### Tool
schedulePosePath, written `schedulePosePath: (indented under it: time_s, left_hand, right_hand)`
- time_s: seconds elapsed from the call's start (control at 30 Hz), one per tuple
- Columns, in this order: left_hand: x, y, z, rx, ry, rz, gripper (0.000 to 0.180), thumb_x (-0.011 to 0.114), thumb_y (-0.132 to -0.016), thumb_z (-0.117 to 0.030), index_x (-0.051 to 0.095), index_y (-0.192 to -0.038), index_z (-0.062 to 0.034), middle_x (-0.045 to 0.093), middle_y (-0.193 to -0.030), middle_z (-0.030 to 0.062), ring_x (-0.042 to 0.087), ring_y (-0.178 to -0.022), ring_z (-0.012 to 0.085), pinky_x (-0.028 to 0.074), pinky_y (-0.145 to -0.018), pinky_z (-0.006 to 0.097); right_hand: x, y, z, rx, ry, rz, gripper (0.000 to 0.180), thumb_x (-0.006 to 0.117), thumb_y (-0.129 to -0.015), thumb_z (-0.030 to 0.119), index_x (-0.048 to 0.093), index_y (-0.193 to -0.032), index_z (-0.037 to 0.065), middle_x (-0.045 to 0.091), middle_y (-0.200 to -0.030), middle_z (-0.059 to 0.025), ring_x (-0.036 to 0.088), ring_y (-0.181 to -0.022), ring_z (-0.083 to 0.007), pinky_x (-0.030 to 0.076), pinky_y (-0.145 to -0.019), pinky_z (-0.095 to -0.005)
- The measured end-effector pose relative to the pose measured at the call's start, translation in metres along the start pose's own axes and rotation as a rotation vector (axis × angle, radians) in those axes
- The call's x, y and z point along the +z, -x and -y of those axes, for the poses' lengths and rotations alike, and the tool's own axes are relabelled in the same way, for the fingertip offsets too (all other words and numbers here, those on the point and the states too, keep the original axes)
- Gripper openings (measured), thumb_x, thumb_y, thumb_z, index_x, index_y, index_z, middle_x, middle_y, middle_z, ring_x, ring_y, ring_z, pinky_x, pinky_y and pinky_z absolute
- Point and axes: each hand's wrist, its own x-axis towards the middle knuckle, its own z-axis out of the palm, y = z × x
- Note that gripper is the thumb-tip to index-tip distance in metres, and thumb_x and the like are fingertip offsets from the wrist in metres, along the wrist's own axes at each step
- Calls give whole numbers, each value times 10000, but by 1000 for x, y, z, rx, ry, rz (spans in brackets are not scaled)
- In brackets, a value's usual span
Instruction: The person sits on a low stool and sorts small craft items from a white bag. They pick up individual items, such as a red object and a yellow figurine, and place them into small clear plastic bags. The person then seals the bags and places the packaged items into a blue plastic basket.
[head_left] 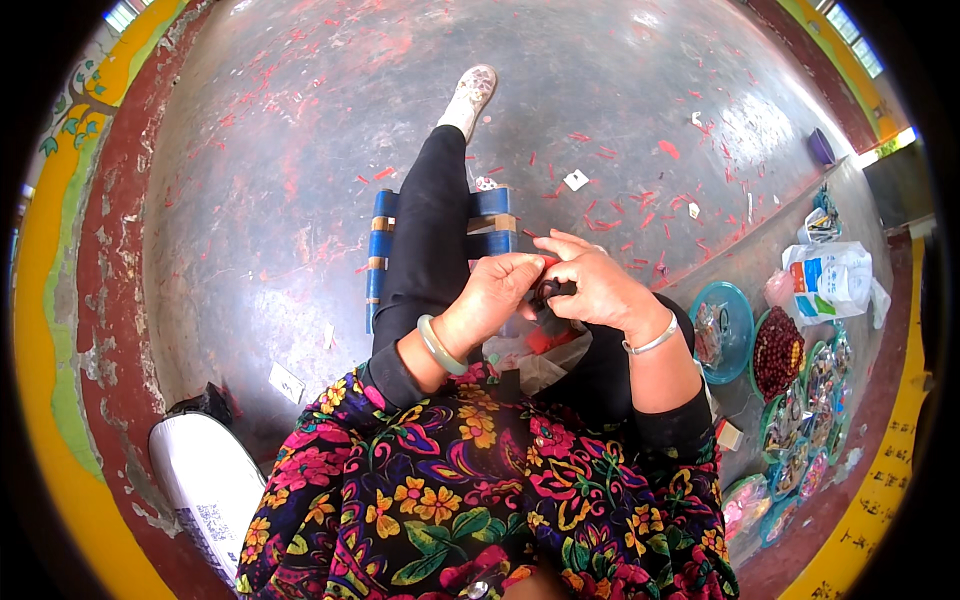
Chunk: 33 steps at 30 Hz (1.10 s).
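Above my lap, my left hand (499, 284) and my right hand (603, 288) meet at the fingertips. A small red strip (550, 261) shows between them, pinched by my left thumb and forefinger. Black looped handles (553, 290), looking like those of scissors, sit in the curled fingers of my right hand, whose forefinger stretches toward the left hand; the blades are hidden. Under the hands, a pale bag or cloth (553, 365) with red bits in it lies on my lap.
A blue strapped stool or frame (490, 203) stands before me. Red scraps (668, 150) litter the floor. At right are a teal basin (738, 322), a basket of dark red beads (777, 352), several trays of small parts (820, 395) and a white plastic bag (832, 282). A white sack (197, 470) stands at left.
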Motion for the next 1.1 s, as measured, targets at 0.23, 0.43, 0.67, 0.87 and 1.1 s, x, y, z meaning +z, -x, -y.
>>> schedulePosePath:
  time_s: [0.23,0.43,0.67,0.87,1.1]
  left_hand:
    - [0,-2,-6,-56,137,-146,300,456,-954,-235,590,-1095,-7,634,-927,55,605,-811,111,508,-566,210]
    - [-2,0,-9,-14,184,-168,321,433,-960,-251,577,-1116,-10,641,-987,75,617,-888,133,504,-591,209]
    - [0,1,-6,-16,185,-162,318,436,-958,-240,564,-1133,-6,638,-1006,81,619,-907,144,514,-618,218]
    - [0,0,-4,-7,212,-203,315,441,-959,-239,563,-1131,-5,636,-1011,80,619,-915,151,523,-634,227]
    - [3,1,-3,4,204,-205,305,444,-960,-234,569,-1126,-11,636,-1010,71,614,-936,155,526,-640,235]
  right_hand:
    - [-5,1,10,43,-132,-224,246,668,-692,121,656,-937,94,475,-1307,-165,371,-1277,-315,352,-1012,-376]
    - [-6,-2,11,89,-234,-412,243,681,-708,75,664,-950,93,537,-1242,-130,434,-1229,-279,382,-976,-356]
    - [1,-4,11,0,-63,-461,131,674,-709,65,693,-836,94,577,-1183,-126,463,-1199,-287,400,-964,-365]
    - [-4,-3,7,-85,64,-541,145,665,-691,72,703,-824,119,588,-1166,-104,475,-1187,-283,402,-969,-359]
    - [4,-7,10,-63,202,-571,140,665,-675,75,695,-807,111,589,-1159,-99,478,-1181,-282,429,-943,-363]
